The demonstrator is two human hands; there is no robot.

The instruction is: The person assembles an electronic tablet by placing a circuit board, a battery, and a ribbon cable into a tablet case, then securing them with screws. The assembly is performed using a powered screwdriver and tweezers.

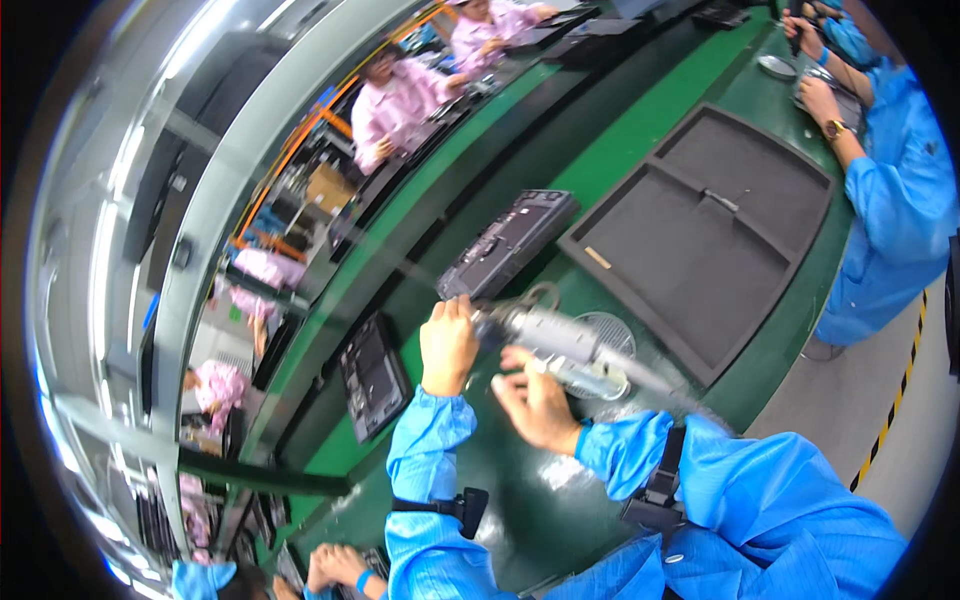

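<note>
In front of me, a grey cylindrical tool [560,335], smeared by motion and shaped like an electric screwdriver, lies slantwise across the view. My left hand [448,345] is closed in a fist at the tool's dark left end; the fingers hide what is inside. Just below the tool's body, my right hand [540,408] has its fingers apart and grips nothing. Beyond my left hand rests an opened laptop base [510,240] with its inner parts showing. Another opened laptop base [373,377] sits to the left of that hand.
A large dark grey tray [690,250] fills the right of the green table [650,130]. A round perforated metal piece [605,340] is partly behind the tool. A co-worker in blue [900,190] works at the far right; other hands [338,568] show at lower left.
</note>
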